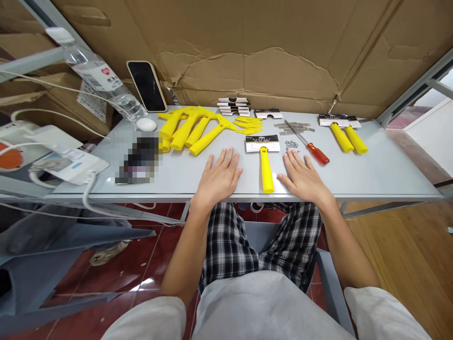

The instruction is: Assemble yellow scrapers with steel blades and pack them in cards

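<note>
My left hand (220,174) lies flat on the grey table, fingers spread, holding nothing. My right hand (300,174) rests palm down too, its fingertips beside a small pile of screws (291,145). Between the hands lies a scraper with a yellow handle (266,172), its head covered by a black-and-white card sleeve (262,143). A screwdriver (317,154) with a red handle lies just beyond my right hand, its shaft across thin metal blades (295,128). Several yellow handles (208,132) are heaped beyond my left hand, next to thin yellow strips (248,125).
Folded card sleeves (233,106) are stacked at the back. Two carded yellow scrapers (348,138) lie at the right. Leftward are a phone (146,86), a tilted water bottle (102,78), a white egg-shaped object (146,124), a pixelated item (139,158) and cables. Cardboard (283,42) walls the back.
</note>
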A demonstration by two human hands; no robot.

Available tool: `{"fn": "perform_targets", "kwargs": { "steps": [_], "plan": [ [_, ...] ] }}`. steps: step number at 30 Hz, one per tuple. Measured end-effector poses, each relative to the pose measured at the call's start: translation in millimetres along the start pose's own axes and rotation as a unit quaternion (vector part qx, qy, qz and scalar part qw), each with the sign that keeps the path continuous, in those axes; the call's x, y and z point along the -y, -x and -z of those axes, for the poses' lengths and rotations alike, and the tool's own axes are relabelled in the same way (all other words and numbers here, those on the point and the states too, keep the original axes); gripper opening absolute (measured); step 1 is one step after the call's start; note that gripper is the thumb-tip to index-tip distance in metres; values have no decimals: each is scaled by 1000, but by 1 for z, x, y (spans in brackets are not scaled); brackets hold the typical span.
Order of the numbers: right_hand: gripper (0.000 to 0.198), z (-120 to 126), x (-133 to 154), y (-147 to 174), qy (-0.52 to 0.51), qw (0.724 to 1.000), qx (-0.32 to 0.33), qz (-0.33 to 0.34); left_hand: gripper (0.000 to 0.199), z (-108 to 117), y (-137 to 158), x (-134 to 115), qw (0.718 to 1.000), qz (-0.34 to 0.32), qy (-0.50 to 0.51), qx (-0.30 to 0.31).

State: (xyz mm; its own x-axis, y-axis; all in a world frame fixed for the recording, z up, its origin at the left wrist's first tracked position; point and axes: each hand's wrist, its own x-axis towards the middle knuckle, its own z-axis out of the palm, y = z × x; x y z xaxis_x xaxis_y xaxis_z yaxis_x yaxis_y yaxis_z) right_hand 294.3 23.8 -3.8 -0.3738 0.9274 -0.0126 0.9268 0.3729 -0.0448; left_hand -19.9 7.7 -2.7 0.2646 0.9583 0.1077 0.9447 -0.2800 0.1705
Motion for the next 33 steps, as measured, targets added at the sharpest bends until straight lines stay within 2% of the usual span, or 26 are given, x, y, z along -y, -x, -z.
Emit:
{"fn": "perform_targets", "kwargs": {
  "steps": [4,9,13,15,18,22,27,33],
  "plan": [
    [101,-2,-1,0,-7,1000,-18,7,71,-2,0,1,1000,-4,11,-10],
    [100,0,0,0,-13,1000,-3,-1,73,0,0,0,1000,-3,11,-1],
    [95,14,1,-2,-31,999,29,-6,73,2,0,0,1000,-3,16,2],
    [87,25,5,-5,-42,998,41,-13,72,2,0,0,1000,0,15,2],
    [72,47,18,-13,-49,998,8,-47,72,2,0,0,1000,1,15,1],
    [63,71,50,-28,-55,991,-48,-111,71,2,0,0,1000,-3,18,0],
    [57,80,81,-54,-39,993,-10,-109,70,-2,-1,2,1000,-6,25,-14],
    [49,75,84,-70,-23,995,21,-90,70,-3,-1,2,999,-7,27,-19]
  ]
}}
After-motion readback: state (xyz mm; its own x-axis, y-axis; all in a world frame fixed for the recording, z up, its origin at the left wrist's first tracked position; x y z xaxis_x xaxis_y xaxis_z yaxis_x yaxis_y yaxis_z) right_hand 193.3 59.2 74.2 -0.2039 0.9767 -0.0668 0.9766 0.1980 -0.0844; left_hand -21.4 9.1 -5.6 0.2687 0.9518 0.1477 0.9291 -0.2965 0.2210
